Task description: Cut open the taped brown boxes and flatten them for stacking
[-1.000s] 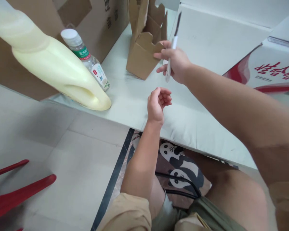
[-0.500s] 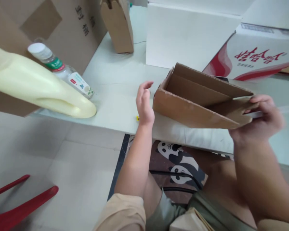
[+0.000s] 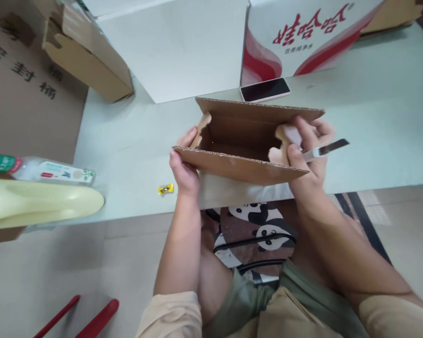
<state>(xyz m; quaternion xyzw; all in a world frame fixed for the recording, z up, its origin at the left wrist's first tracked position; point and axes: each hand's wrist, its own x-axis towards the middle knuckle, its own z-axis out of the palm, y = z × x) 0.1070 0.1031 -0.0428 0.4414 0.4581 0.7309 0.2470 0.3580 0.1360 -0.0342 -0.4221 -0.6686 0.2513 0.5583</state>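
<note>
A brown corrugated cardboard box (image 3: 246, 166) is held open-side up over the near edge of the pale table (image 3: 127, 155). My left hand (image 3: 184, 164) grips its left end, thumb on the inner flap. My right hand (image 3: 308, 155) grips the right end, fingers curled over the right flap, and also holds a pen (image 3: 326, 149) that sticks out to the right. The inside of the box looks empty.
A phone (image 3: 265, 89) lies behind the box, in front of a red-and-white carton (image 3: 303, 33) and a white box (image 3: 176, 51). Another cardboard box (image 3: 88, 61) sits at far left. A water bottle (image 3: 45, 170), a cream plastic object (image 3: 38, 204) and a small yellow candy (image 3: 165, 188) lie left.
The box came toward me and turned upright in front of me. My left hand, free before, closed on its left end. The view swung right and down.
</note>
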